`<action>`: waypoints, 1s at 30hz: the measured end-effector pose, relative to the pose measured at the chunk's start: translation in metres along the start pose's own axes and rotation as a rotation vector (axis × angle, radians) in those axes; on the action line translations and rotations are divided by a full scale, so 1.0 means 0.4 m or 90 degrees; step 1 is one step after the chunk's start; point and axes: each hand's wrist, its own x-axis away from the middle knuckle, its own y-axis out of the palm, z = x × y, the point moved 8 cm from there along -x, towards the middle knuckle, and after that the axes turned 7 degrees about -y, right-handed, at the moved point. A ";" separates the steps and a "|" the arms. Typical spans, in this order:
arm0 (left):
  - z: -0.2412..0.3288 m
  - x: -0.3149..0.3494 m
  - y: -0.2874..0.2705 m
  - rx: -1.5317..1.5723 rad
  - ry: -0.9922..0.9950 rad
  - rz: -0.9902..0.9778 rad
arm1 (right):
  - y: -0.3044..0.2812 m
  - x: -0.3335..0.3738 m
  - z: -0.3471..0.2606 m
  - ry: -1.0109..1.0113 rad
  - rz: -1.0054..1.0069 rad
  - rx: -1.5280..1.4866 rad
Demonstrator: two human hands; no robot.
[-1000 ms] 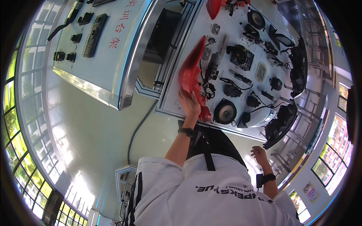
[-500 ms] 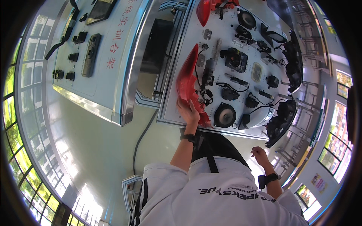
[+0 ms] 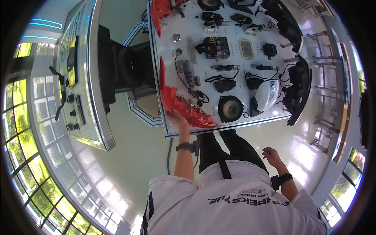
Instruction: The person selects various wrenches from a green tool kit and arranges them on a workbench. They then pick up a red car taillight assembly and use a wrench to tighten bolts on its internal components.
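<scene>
A red car tail light (image 3: 168, 98) lies along the near left corner of a white display board (image 3: 211, 88). At the lamp's near end, my left hand (image 3: 179, 120) grips its outer edge, with some fingertips hidden against the red plastic. My right hand (image 3: 272, 156) hangs free beyond the board's near edge, its fingers loosely bent and apart, holding nothing. Beside the tail light are a black cable with a connector (image 3: 200, 96) and a round speaker (image 3: 230, 109). To the right of the speaker sits a white side mirror (image 3: 268, 95).
Farther back on the board are another red tail light (image 3: 158, 15) and a black module (image 3: 217, 47). Black headlamps (image 3: 295, 90) line its right edge. A second panel on a metal-edged stand (image 3: 94, 78) stands left, with a black box (image 3: 133, 66) between them.
The view has swung, so the board now lies more squarely ahead and the left panel is seen more edge-on. My left hand stays at the tail light's near end; my right remains free.
</scene>
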 end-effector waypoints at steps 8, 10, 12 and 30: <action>-0.145 0.162 -0.058 -0.085 -0.124 -0.043 | -0.083 0.123 0.439 0.032 0.108 -0.308; -0.103 0.313 -0.054 -0.340 -0.009 0.008 | -0.102 0.184 0.588 0.139 0.118 -0.504; -0.115 0.489 0.053 -0.515 0.051 -0.155 | -0.182 0.254 0.687 0.169 0.134 -0.571; -0.039 1.705 1.345 -1.058 0.159 -1.209 | -1.008 0.261 1.651 0.062 0.552 -0.694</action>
